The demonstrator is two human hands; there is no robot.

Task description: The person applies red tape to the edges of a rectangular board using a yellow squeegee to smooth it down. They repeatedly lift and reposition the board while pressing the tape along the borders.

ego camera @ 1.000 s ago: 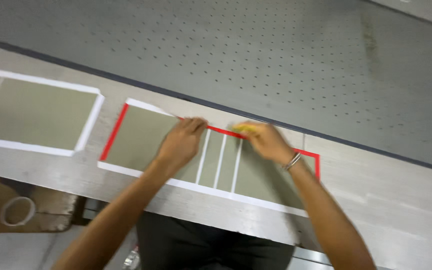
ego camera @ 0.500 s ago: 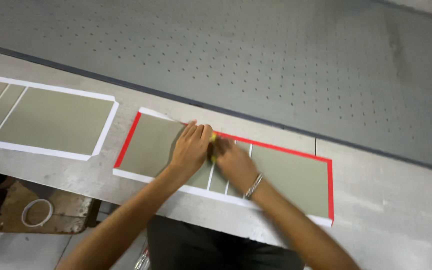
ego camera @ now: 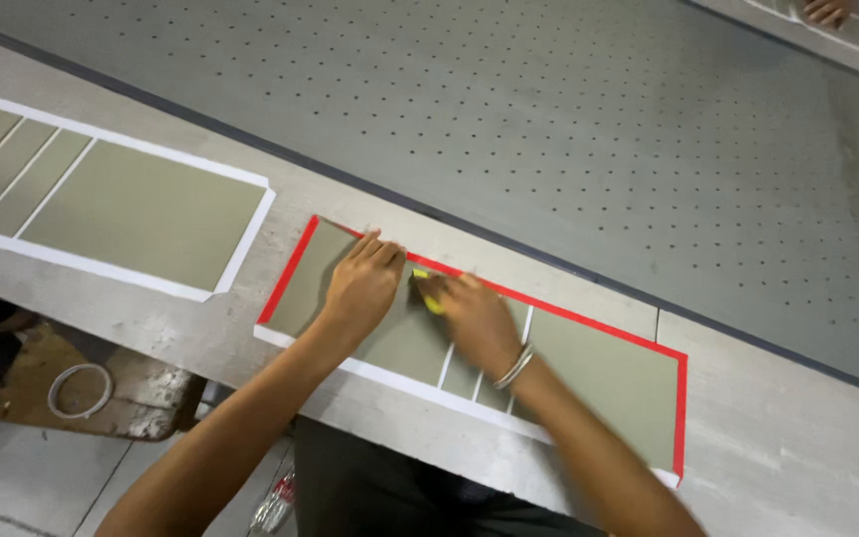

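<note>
An olive-green panel (ego camera: 599, 373) lies on the bench edge, framed by red tape on its far and side edges and white tape on its near edge, with thin white stripes across it. My left hand (ego camera: 362, 283) lies flat on the panel's left part, fingers together. My right hand (ego camera: 474, 318) presses a small yellow tool (ego camera: 428, 295) onto the panel, right beside my left fingertips. A metal bangle (ego camera: 515, 368) sits on my right wrist.
A second olive panel (ego camera: 141, 214) with white tape borders lies to the left. The grey perforated table surface (ego camera: 569, 129) stretches behind. A tape roll (ego camera: 79, 390) rests on a wooden stool below left. Another person's hand (ego camera: 827, 12) shows at the far top right.
My right hand has slid the yellow tool leftward along the panel toward my left hand. The view has shifted, bringing the panel further right and lower.
</note>
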